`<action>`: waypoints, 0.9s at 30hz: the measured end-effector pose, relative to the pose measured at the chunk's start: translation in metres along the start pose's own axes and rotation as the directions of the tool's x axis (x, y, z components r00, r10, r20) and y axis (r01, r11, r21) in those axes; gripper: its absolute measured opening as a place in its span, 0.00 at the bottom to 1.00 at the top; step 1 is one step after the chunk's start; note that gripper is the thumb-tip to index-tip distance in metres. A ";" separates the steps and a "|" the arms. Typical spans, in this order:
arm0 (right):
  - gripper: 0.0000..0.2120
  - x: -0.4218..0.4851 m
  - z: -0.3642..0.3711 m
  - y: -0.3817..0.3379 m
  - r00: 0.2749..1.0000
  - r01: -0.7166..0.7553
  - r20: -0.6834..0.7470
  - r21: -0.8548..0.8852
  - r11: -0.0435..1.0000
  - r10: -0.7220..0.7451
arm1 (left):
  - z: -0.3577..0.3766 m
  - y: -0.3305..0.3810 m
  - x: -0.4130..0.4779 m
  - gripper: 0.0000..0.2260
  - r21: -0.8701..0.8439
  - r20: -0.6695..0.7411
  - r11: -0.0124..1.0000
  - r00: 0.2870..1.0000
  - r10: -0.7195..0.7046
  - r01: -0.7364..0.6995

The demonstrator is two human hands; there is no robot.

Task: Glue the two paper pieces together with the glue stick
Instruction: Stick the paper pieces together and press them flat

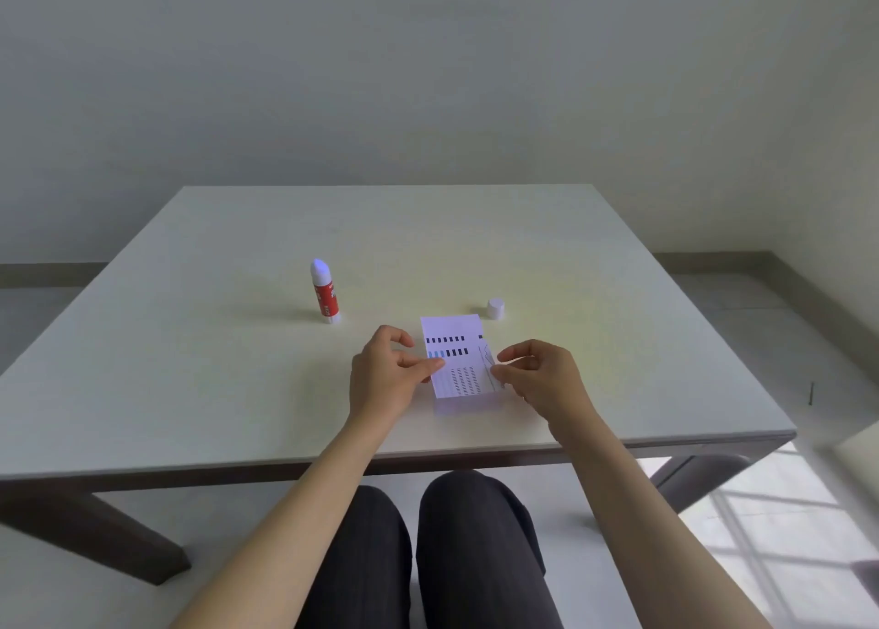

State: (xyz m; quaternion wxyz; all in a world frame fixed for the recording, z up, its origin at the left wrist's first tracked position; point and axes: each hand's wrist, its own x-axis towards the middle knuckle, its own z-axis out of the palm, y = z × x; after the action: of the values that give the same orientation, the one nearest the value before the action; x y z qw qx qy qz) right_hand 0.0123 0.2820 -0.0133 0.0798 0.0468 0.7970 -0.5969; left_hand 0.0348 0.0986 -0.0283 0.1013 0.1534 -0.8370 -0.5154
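Both grips pinch the paper pieces (454,357): left hand (387,371) and right hand (540,374) on opposite edges, which I judge aligns them just above the desk (618,295); glue stick (324,291) stands uncapped, cap (495,308) apart

- We look from the one head camera, forward and down across the table (238,390) toward the bare wall (428,81).
- The wide lens sits close above our knees (418,547), table edge near, floor at both sides.
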 end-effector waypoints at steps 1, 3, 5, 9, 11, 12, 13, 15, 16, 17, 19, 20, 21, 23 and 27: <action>0.07 0.000 0.001 0.002 1.000 0.017 -0.019 -0.060 0.998 -0.018 | 0.001 0.000 0.001 0.17 0.015 -0.007 1.000 1.000 0.004 -0.004; 0.07 0.001 0.003 0.008 0.997 0.059 -0.042 -0.155 0.986 -0.067 | 0.004 -0.001 0.002 0.18 0.041 -0.012 0.999 1.000 0.017 -0.017; 0.08 0.002 0.005 0.012 0.993 0.094 -0.052 -0.219 0.971 -0.108 | 0.005 -0.004 0.002 0.19 0.085 -0.023 0.995 0.999 0.045 -0.043; 0.10 0.002 0.007 0.018 0.985 0.145 -0.051 -0.259 0.955 -0.164 | 0.007 -0.010 0.001 0.19 0.127 -0.032 0.989 0.997 0.077 -0.072; 0.10 0.002 0.009 0.019 0.982 0.165 -0.046 -0.271 0.948 -0.184 | 0.008 -0.012 0.003 0.19 0.115 -0.036 0.991 0.997 0.073 -0.068; 0.11 0.002 0.010 0.019 0.980 0.175 -0.044 -0.277 0.945 -0.194 | 0.008 -0.013 0.004 0.19 0.111 -0.038 0.991 0.997 0.074 -0.069; 0.11 0.002 0.010 0.020 0.978 0.183 -0.043 -0.286 0.941 -0.203 | 0.009 -0.013 0.004 0.19 0.110 -0.040 0.991 0.996 0.076 -0.071; 0.11 0.001 0.011 0.021 0.974 0.200 -0.040 -0.312 0.929 -0.223 | 0.011 -0.016 0.006 0.20 0.121 -0.042 0.989 0.995 0.089 -0.084; 0.10 0.001 0.012 0.021 0.972 0.208 -0.038 -0.325 0.923 -0.233 | 0.012 -0.017 0.006 0.20 0.131 -0.044 0.987 0.994 0.103 -0.096; 0.10 0.000 0.013 0.022 0.970 0.216 -0.035 -0.339 0.916 -0.242 | 0.013 -0.018 0.006 0.20 0.144 -0.048 0.983 0.991 0.121 -0.113; 0.11 -0.001 0.015 0.023 0.964 0.232 -0.031 -0.381 0.895 -0.263 | 0.015 -0.018 0.006 0.21 0.197 -0.059 0.968 0.983 0.173 -0.159; 0.11 -0.001 0.016 0.024 0.959 0.246 -0.029 -0.411 0.878 -0.282 | 0.016 -0.017 0.005 0.21 0.236 -0.063 0.954 0.977 0.204 -0.184; 0.12 -0.001 0.018 0.025 0.952 0.260 -0.027 -0.445 0.857 -0.303 | 0.017 -0.017 0.005 0.22 0.276 -0.065 0.939 0.971 0.231 -0.205; 0.15 -0.001 0.019 0.026 0.941 0.285 -0.013 -0.507 0.813 -0.338 | 0.017 -0.016 0.006 0.21 0.339 -0.064 0.908 0.957 0.283 -0.245; 0.21 -0.001 0.023 0.032 0.909 0.333 0.075 -0.721 0.607 -0.409 | 0.011 -0.019 0.014 0.21 0.501 0.198 0.740 0.892 0.406 -0.448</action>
State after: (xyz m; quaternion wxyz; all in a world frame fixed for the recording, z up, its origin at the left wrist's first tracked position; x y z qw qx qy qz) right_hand 0.0204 0.2695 -0.0497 -0.0728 -0.1257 0.9607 -0.2366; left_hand 0.0205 0.0950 -0.0498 0.1381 -0.0400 -0.9625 -0.2302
